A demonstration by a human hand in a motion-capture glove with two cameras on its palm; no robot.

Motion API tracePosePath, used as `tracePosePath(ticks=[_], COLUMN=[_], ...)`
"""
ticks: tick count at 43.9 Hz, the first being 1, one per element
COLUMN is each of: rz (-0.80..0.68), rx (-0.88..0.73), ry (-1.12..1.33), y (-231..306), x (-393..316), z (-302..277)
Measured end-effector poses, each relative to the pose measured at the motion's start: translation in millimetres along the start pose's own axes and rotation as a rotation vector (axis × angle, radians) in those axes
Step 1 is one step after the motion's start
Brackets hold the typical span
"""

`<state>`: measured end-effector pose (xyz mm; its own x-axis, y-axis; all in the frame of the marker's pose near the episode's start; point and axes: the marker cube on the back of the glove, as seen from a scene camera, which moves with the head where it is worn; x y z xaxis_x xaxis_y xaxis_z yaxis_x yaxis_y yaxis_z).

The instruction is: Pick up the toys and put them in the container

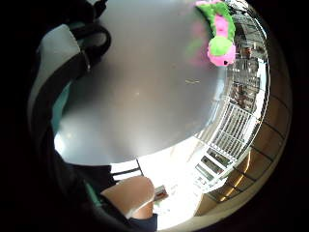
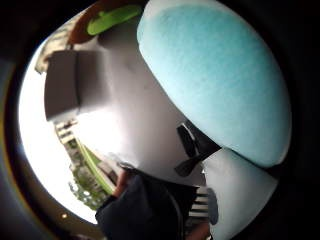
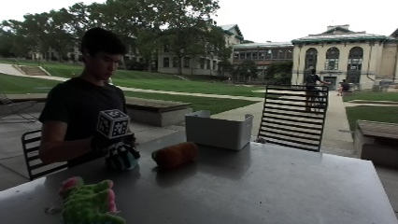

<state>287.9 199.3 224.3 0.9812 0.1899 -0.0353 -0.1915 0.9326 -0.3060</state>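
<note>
His gloved hand (image 3: 120, 156) has its fingers curled round a pale blue toy (image 2: 215, 80), lifted just off the table (image 3: 261, 186), presumably to carry it toward the white container (image 3: 217, 130) beyond the fingers.

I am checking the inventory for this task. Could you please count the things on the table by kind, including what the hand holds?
Toys: 3, namely the green and pink plush caterpillar, the brown plush toy, and the light blue and white toy held in the gloved right hand.
Containers: 1, the grey bin.
Total: 4
</note>
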Motion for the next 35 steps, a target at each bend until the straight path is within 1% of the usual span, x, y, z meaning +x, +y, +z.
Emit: tracePosePath(ticks=[6, 12, 18, 21, 25, 30, 35], rz=[0.002, 0.010, -0.009, -0.031, -0.055, -0.096, -0.129], rx=[0.066, 0.165, 0.206, 0.254, 0.363, 0.498, 0.571], ry=[-0.028, -0.069, -0.086, -0.082, -0.081, -0.077, -0.076], y=[1.3, 3.3, -0.2, 3.0, 7.1, 12.7, 11.8], x=[-2.3, -4.5, -3.6, -9.8, -25.0, -58.9, -96.1], z=[0.3, 1.8, -20.6, -44.8, -97.7, -167.5, -217.6])
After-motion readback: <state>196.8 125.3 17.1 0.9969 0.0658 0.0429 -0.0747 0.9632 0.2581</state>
